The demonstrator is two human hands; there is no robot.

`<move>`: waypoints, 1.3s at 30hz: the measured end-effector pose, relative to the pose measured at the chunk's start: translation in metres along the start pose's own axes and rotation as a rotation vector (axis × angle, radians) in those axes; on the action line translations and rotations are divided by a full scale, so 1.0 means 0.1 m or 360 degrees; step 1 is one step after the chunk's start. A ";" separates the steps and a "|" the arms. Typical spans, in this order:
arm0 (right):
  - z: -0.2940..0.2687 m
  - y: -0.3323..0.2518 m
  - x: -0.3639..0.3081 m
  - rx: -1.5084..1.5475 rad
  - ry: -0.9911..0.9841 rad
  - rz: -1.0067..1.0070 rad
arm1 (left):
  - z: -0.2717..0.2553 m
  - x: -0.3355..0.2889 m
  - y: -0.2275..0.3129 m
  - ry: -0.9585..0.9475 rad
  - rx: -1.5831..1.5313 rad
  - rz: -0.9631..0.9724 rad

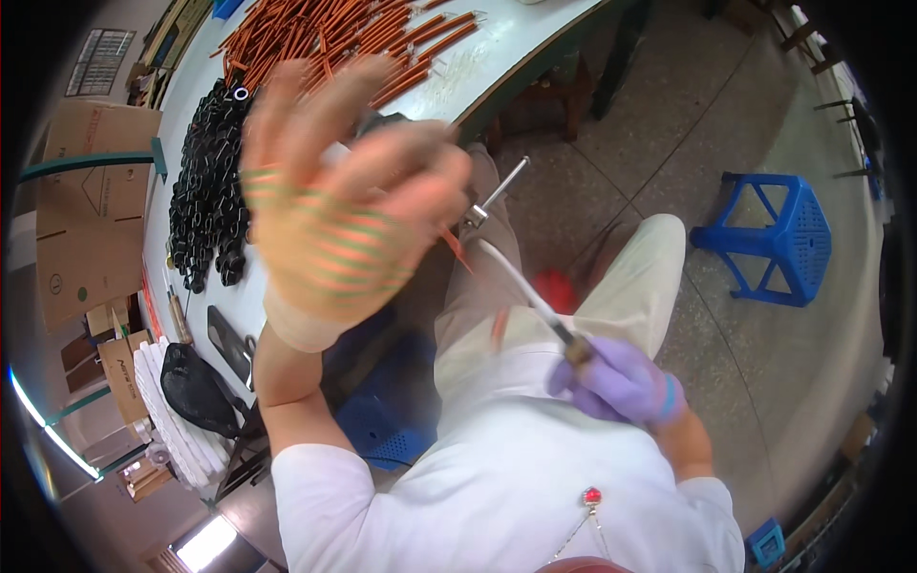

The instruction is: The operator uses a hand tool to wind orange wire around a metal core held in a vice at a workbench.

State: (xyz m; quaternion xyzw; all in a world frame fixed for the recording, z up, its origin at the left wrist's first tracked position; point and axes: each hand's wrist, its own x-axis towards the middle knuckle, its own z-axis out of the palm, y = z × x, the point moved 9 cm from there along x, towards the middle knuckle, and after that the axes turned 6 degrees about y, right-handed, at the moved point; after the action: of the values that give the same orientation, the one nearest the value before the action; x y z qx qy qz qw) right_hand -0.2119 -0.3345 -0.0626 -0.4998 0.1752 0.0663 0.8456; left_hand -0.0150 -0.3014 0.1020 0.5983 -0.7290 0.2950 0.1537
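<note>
My left hand (339,205), in a cream fingerless glove with green and orange stripes, is raised over the table edge, blurred by motion. Its bare fingers look spread, and I see nothing held in them. Over my lap, my right hand (616,380) in a purple glove is closed round the handle of a tool with a long pale metal shaft (521,282). The shaft points up and left toward a small metal fixture (476,216) with a thin rod. An orange strip (457,248) sits beside that fixture; its far end is hidden behind my left hand.
On the white table (468,72) lie a heap of orange rods (315,38) and a pile of black chain-like links (205,181). A blue plastic stool (774,239) stands on the floor at right. Cardboard boxes (95,210) are stacked at left, near a black bag (196,387).
</note>
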 end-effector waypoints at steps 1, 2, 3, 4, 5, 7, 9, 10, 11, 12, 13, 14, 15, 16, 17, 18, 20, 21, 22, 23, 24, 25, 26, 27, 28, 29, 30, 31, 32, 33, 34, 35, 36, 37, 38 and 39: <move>0.01 0.04 0.18 0.0049 -0.0046 0.0263 | -0.07 -0.02 -0.13 0.0179 0.0104 -0.0254; 0.08 -0.07 0.42 0.0145 -0.0022 0.0159 | -0.10 -0.08 -0.39 0.0402 -0.0219 -0.0581; 0.15 -0.23 0.60 0.0211 -0.0098 0.0048 | -0.04 -0.17 -0.57 0.0512 -0.0339 -0.0843; 0.14 -0.25 0.72 0.0115 -0.0065 0.0093 | -0.01 -0.33 -0.81 0.0646 -0.0432 -0.1239; 0.17 -0.30 0.76 0.0076 -0.0064 0.0027 | 0.23 -0.41 -0.93 0.0491 -0.0759 -0.1484; 0.04 -0.50 0.65 -0.0518 0.0220 -0.0424 | 0.56 -0.63 -1.03 0.0286 -0.1188 -0.2027; -0.09 -0.48 0.27 -0.0903 0.0445 -0.0607 | 0.26 -0.36 -0.89 0.0589 -0.1121 -0.1403; -0.11 -0.34 0.05 -0.0802 0.0376 -0.0518 | 0.09 -0.28 -0.80 0.0698 -0.1098 -0.1185; -0.14 -0.22 -0.10 -0.0732 0.0296 -0.0426 | -0.01 -0.21 -0.67 0.0575 -0.0803 -0.1043; -0.14 -0.18 -0.21 -0.0708 0.0234 -0.0437 | 0.01 -0.11 -0.48 0.0307 -0.0592 -0.0770; -0.10 -0.15 -0.30 -0.0662 0.0180 -0.0444 | 0.05 -0.07 -0.28 0.0062 -0.0402 -0.0536; -0.09 -0.23 -0.32 -0.0568 0.0189 -0.0554 | 0.09 -0.05 -0.14 -0.0082 -0.0231 -0.0283; -0.06 -0.21 -0.21 -0.0442 0.0157 -0.0456 | 0.02 -0.06 -0.05 0.0028 -0.0104 -0.0159; -0.02 -0.10 -0.06 -0.0358 0.0105 -0.0155 | -0.03 -0.08 -0.08 0.0173 -0.0077 -0.0173; 0.02 -0.05 0.11 -0.0256 0.0027 0.0096 | -0.07 -0.14 -0.20 0.0356 -0.0110 -0.0347; 0.07 -0.15 0.34 -0.0146 0.0039 0.0068 | -0.09 -0.23 -0.39 0.0552 -0.0232 -0.0592; 0.16 -0.37 0.70 0.0035 -0.0041 -0.0116 | 0.06 -0.48 -0.78 0.0687 -0.0401 -0.1203; 0.15 -0.29 0.77 -0.0001 -0.0010 0.0008 | 0.27 -0.50 -0.88 0.0529 -0.0628 -0.1328; 0.18 -0.36 0.79 0.0079 -0.0048 -0.0104 | 0.41 -0.50 -0.91 0.0402 -0.0891 -0.1388; 0.03 -0.40 0.72 -0.0382 0.0212 -0.0304 | 0.64 -0.59 -0.95 0.0311 -0.1397 -0.1720; 0.00 -0.51 0.57 -0.0837 0.0389 -0.0583 | 0.49 -0.52 -0.97 0.0502 -0.1332 -0.1576; -0.08 -0.47 0.38 -0.0950 0.0497 -0.0649 | 0.35 -0.43 -0.92 0.0642 -0.1299 -0.1410; -0.09 -0.42 0.17 -0.0895 0.0496 -0.0677 | 0.22 -0.40 -0.91 0.0734 -0.1199 -0.1366; -0.11 -0.31 -0.02 -0.0863 0.0506 -0.0610 | 0.14 -0.42 -0.86 0.0820 -0.1270 -0.1448; -0.15 -0.18 -0.16 -0.0732 0.0422 -0.0425 | 0.05 -0.23 -0.69 0.0587 -0.1002 -0.1089; -0.18 -0.08 -0.27 -0.0517 0.0399 -0.0309 | 0.01 -0.11 -0.45 0.0348 -0.0727 -0.0757; -0.14 0.03 -0.32 -0.0533 0.0302 -0.0143 | 0.08 -0.09 -0.28 0.0093 -0.0480 -0.0556; -0.12 0.04 -0.30 -0.0468 0.0287 -0.0092 | 0.07 -0.08 -0.09 0.0009 -0.0325 -0.0270; -0.12 0.02 -0.22 -0.0429 0.0269 -0.0063 | 0.06 -0.11 -0.05 0.0065 -0.0213 -0.0207; -0.08 -0.09 -0.08 -0.0377 0.0271 -0.0222 | 0.00 -0.16 -0.08 0.0242 -0.0128 -0.0235; -0.02 -0.12 0.12 -0.0330 0.0201 -0.0205 | -0.04 -0.24 -0.18 0.0431 -0.0121 -0.0396; 0.02 -0.16 0.33 -0.0273 0.0129 -0.0185 | -0.02 -0.37 -0.45 0.0656 -0.0437 -0.0767; 0.04 -0.18 0.52 -0.0310 0.0089 -0.0146 | 0.07 -0.50 -0.68 0.0814 -0.0719 -0.1092; 0.06 -0.25 0.67 -0.0206 0.0100 -0.0258 | 0.21 -0.55 -0.78 0.0707 -0.0749 -0.1245; 0.04 -0.27 0.75 -0.0148 0.0141 -0.0299 | 0.29 -0.59 -0.89 0.0675 -0.0757 -0.1418; 0.00 -0.47 0.72 -0.0637 0.0356 -0.0717 | 0.54 -0.65 -0.93 0.0474 -0.1208 -0.1675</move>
State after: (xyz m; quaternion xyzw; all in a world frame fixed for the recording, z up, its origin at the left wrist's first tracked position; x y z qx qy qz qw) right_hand -0.1312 -0.3618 -0.0503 -0.6866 0.1356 -0.1448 0.6995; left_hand 0.0968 -0.2938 0.0456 0.7316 -0.3638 -0.0171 0.5763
